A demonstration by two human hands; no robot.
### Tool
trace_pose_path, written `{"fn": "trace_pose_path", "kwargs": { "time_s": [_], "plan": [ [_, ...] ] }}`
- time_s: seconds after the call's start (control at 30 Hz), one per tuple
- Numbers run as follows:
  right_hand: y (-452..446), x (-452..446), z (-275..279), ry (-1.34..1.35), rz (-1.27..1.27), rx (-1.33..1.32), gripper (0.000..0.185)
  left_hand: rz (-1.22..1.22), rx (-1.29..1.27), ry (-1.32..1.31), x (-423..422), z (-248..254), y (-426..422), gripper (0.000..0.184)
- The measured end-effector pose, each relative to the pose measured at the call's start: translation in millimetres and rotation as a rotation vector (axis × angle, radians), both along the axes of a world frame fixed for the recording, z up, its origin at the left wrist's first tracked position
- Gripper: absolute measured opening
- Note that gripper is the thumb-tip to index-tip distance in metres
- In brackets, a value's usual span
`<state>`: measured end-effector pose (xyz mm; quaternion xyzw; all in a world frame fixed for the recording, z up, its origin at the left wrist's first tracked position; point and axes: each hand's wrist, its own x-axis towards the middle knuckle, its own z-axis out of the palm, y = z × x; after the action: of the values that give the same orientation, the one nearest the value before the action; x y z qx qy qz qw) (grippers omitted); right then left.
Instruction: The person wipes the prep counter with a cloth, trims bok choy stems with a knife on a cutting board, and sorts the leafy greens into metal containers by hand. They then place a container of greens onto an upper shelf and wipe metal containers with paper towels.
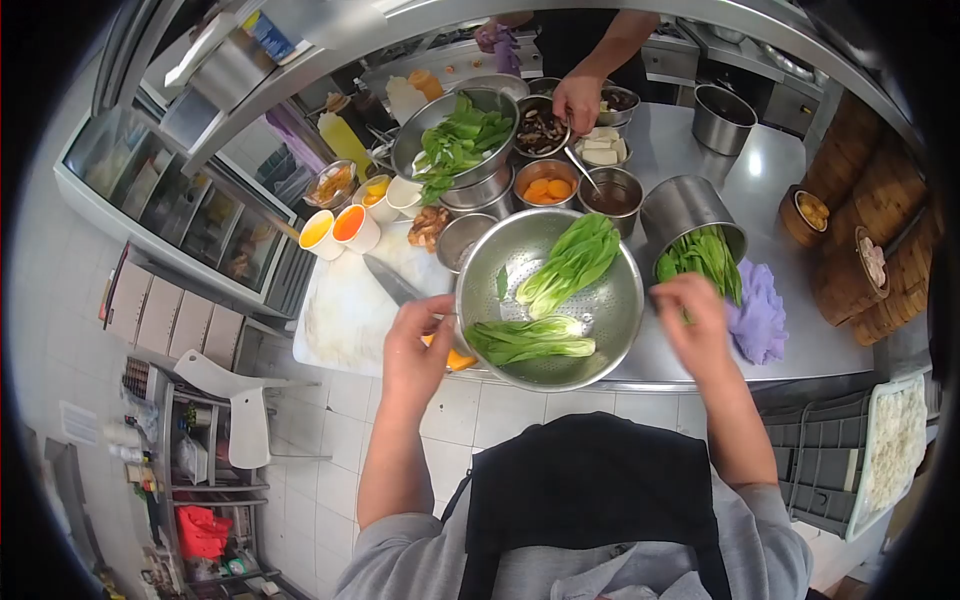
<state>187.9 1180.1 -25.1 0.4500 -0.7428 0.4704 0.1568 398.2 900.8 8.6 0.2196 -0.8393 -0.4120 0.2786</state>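
My left hand [418, 345] grips the left rim of a metal colander [625, 340], thumb over the edge. Two heads of leafy green bok choy lie inside: one [572, 262] slants across the back, the other [530, 340] lies across the front. A loose leaf [502, 282] rests beside them. Just off the colander's right rim is my right hand [692, 318], fingers curled; whatever they hold, if anything, is hidden. Behind it a steel pot [690, 212] lies tipped, its mouth full of long green leaves [708, 262]. A purple cloth or glove [762, 315] sits beside it.
On the left, a knife [388, 280] lies on a white cutting board [340, 310]. Bowls of greens [465, 135], orange slices [547, 190] and brown sauce [612, 192] stand behind the colander. Another person's hand [577, 103] reaches over the far bowls. Wooden steamers [840, 280] stand right.
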Motion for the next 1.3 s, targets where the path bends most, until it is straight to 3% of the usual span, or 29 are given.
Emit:
{"fn": "trace_pose_path", "kwargs": {
  "time_s": [0.07, 0.13, 0.3, 0.43, 0.57, 0.63, 0.67, 0.73, 0.77, 0.83, 0.9, 0.97, 1.03, 1.1, 1.13, 1.3],
  "plan": [
    [-35, 29, 15, -0.038, 0.185, 0.268, 0.022, -0.048, -0.142, 0.007, 2, -2, 2, 0.022],
    [-70, 54, 21, -0.023, 0.33, 0.592, 0.028, -0.068, -0.127, 0.018, 1, 1, 9, 0.022],
    [-140, 74, -29, 0.239, 0.221, 0.714, 0.031, -0.227, -0.096, 0.011, 0, 0, 12, 0.022],
    [-150, 69, -20, 0.152, 0.247, 0.86, 0.031, -0.266, -0.094, -0.006, -10, 4, -1, 0.02],
    [-119, 51, -6, -0.07, 0.214, 0.74, 0.03, -0.276, -0.078, 0.009, -47, -10, -26, 0.024],
    [-101, 36, -18, -0.527, 0.102, 0.308, 0.03, -0.359, -0.168, -0.152, -74, -21, -31, 0.036],
    [-93, 30, -18, -0.525, 0.097, 0.308, 0.03, -0.364, -0.168, -0.149, -88, -28, -27, 0.036],
    [-81, 24, -8, -1.01, 0.078, 0.211, 0.034, -0.433, -0.43, -0.43, -115, -39, -11, 0.059],
    [-81, 22, -15, -1.006, 0.071, 0.205, 0.034, -0.44, -0.435, -0.425, -127, -43, -3, 0.059],
    [-86, 20, -29, -1.038, 0.023, 0.045, 0.039, -0.556, -0.511, -0.735, -144, -47, 10, 0.08],
    [-89, 19, -27, -1.035, -0.01, 0.056, 0.039, -0.581, -0.549, -0.765, -152, -44, 12, 0.076],
    [-89, 16, -33, -1.103, 0.04, -0.118, 0.036, -0.583, -0.095, -0.763, -150, -33, 6, 0.066],
    [-87, 15, -26, -1.156, 0.076, -0.199, 0.035, -0.646, 0.001, -0.666, -146, -39, -4, 0.064],
    [-85, 19, -9, -1.347, 0.223, -0.346, 0.035, -0.919, 0.613, -0.294, -132, -39, -3, 0.068],
    [-85, 14, -11, -1.392, 0.269, -0.332, 0.035, -0.953, 0.706, -0.299, -128, -31, 3, 0.072],
    [-91, 12, -4, -1.356, 0.377, -0.314, 0.037, -0.828, 0.402, -0.249, -132, -47, 9, 0.071]
  ]
}}
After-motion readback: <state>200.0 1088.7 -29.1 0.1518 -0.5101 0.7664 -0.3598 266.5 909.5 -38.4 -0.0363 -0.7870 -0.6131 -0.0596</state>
